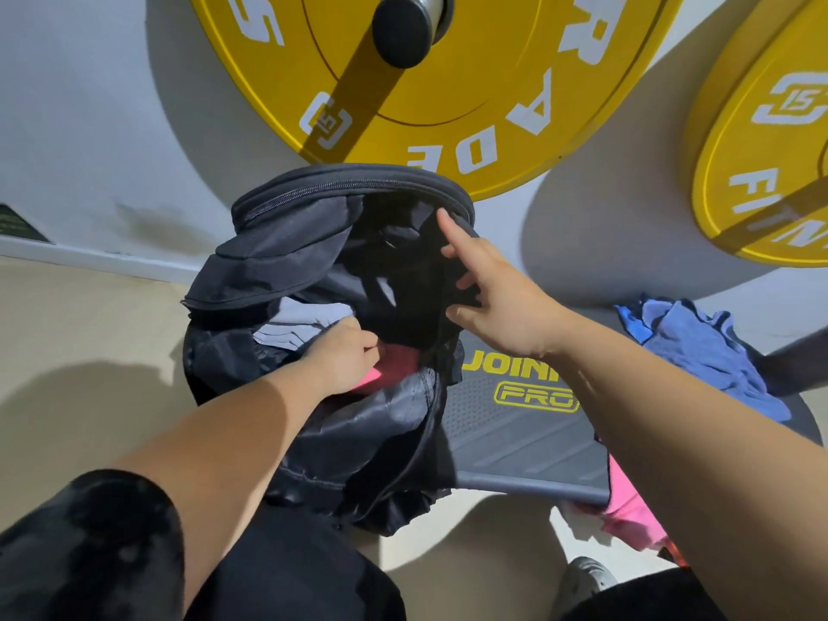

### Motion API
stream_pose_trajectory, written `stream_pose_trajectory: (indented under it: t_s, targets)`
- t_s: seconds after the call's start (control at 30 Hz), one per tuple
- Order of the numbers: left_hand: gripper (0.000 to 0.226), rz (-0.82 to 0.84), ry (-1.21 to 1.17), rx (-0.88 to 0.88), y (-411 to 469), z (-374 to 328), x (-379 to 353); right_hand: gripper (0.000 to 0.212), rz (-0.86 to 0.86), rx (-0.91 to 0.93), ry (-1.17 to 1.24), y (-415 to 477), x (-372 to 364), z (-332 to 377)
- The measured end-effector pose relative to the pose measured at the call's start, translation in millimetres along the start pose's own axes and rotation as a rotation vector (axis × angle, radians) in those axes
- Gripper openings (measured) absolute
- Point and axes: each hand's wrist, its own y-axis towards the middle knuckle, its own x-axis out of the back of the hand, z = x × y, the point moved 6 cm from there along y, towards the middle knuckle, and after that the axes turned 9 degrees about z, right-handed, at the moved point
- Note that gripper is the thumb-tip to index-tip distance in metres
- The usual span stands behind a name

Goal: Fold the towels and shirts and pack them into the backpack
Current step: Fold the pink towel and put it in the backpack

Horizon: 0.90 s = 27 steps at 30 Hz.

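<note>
Resting against the worktop (528, 445), the black backpack (286, 253) stands unzipped with its mouth facing up. The left hand (340, 360) reaches inside, fingers (365, 347) closed on a pink cloth (398, 358) beside a folded grey cloth (295, 324). The right hand (497, 298) holds the opening's far edge, index finger extended, other fingers curled on the black fabric. A crumpled blue towel (703, 347) lies on the worktop, well apart from the backpack. A second pink cloth (631, 513) hangs at the worktop's near edge.
</note>
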Motion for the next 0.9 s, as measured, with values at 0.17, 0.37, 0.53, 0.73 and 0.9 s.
stream_pose_trajectory:
  t_s: [0.17, 0.37, 0.53, 0.73, 0.9]
  targets:
    - [0.020, 0.086, -0.060, 0.067, 7.0, 11.3, -3.4, 0.102, 0.005, -0.004, 0.021, -4.5, -2.7, 0.7]
    - [0.034, 0.210, 0.033, 0.083, 2.0, -2.6, -2.5, 0.096, 0.010, -0.035, 0.044, -5.8, -4.6, -1.9]
    - [0.039, 0.061, -0.149, 0.075, -27.1, -7.3, 27.7, 0.084, -0.028, -0.022, 0.137, -19.9, -8.3, -5.7]
    - [0.029, -0.149, -0.106, -0.073, -83.9, -82.6, 51.6, 0.075, -0.063, -0.052, 0.160, -62.7, -2.9, -34.7]
    - [0.020, -0.205, -0.080, -0.329, -95.1, -194.9, 28.7, 0.067, -0.061, -0.310, 0.115, -125.8, 4.0, -120.2]
